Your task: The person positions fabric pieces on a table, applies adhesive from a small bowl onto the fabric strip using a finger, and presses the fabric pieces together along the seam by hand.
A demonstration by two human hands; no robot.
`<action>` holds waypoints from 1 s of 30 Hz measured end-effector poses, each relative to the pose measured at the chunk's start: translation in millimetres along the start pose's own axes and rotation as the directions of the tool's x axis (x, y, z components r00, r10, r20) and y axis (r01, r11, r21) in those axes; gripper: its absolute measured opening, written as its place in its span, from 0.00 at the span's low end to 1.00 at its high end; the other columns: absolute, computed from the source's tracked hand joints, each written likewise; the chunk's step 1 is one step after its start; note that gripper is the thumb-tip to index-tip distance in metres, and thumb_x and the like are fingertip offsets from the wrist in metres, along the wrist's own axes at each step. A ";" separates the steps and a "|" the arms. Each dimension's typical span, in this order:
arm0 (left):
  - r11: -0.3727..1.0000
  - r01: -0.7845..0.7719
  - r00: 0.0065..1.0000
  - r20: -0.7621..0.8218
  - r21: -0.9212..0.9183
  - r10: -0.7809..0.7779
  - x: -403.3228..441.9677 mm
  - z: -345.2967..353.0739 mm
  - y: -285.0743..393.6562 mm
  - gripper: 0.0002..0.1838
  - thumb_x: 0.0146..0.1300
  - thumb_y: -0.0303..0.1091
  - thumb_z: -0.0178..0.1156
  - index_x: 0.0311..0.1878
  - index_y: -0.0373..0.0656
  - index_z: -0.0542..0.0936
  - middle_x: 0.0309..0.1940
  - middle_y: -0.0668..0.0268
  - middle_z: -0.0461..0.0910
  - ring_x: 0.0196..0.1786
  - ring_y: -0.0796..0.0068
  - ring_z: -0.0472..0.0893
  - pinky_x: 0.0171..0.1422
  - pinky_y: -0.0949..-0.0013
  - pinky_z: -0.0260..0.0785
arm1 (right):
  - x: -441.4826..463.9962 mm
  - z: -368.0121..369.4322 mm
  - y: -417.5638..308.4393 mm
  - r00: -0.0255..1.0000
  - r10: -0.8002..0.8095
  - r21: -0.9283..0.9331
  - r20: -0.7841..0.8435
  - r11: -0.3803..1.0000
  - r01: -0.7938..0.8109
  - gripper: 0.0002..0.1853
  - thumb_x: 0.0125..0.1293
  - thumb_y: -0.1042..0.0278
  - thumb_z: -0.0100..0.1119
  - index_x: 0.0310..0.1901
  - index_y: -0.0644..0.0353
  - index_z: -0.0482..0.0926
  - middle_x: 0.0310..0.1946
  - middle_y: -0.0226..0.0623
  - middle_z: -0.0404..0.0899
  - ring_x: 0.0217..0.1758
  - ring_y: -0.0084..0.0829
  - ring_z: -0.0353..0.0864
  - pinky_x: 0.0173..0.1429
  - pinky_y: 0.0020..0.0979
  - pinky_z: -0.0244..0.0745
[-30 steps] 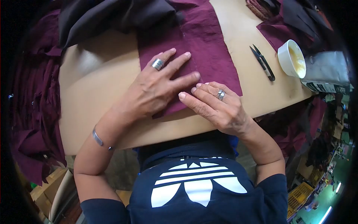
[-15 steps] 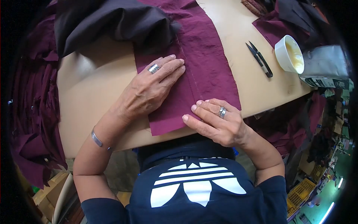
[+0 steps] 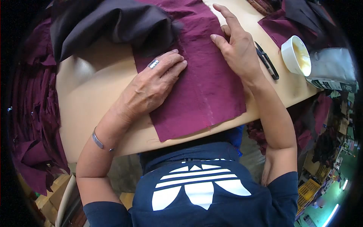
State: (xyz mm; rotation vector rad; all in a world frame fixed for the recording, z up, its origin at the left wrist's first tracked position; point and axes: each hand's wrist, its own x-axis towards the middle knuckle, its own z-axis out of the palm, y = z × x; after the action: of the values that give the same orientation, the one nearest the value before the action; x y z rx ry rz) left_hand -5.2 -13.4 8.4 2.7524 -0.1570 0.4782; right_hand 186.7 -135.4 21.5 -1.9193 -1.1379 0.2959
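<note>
A maroon fabric panel (image 3: pixel 204 87) lies across the table, a stitched line running down it to loose red threads at the near edge. My left hand (image 3: pixel 153 83), with a wide ring, rests flat on its left part, fingers stretched out. Over the panel's right edge is my right hand (image 3: pixel 238 49), raised, with the index finger extended and the thumb apart; nothing is in it. Dark bunched fabric (image 3: pixel 113 26) covers the panel's far left. Black thread snips (image 3: pixel 267 62) lie right of my right hand, partly hidden behind it.
A white bowl (image 3: pixel 291 56) with pale yellowish contents stands at the right, beside a silver packet (image 3: pixel 332 68). More maroon and dark cloth (image 3: pixel 280 22) lies at the back right. Stacked maroon fabric (image 3: pixel 34 90) hangs along the left. The table's near edge (image 3: pixel 140 145) runs before my body.
My right hand has lifted from the panel's near end and moved forward to its far right edge. That near end is now uncovered. My left hand has stayed nearly in place.
</note>
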 end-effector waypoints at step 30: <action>0.999 0.045 0.999 -0.017 -0.031 -0.046 8.5 -3.3 -14.6 0.16 0.59 0.21 0.52 0.52 0.37 0.76 0.54 0.54 0.73 0.57 0.55 0.74 0.62 0.62 0.68 | -6.8 6.5 8.6 0.982 -0.181 -0.129 -0.061 0.977 0.172 0.32 0.57 0.80 0.56 0.64 0.44 0.68 0.22 0.38 0.70 0.22 0.27 0.65 0.34 0.28 0.69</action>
State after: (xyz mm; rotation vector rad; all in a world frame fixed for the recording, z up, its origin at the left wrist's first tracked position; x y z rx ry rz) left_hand 4.2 1.0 9.7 2.7149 -0.0964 0.4844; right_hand 184.3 -139.0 9.5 -1.9033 -1.2937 0.0593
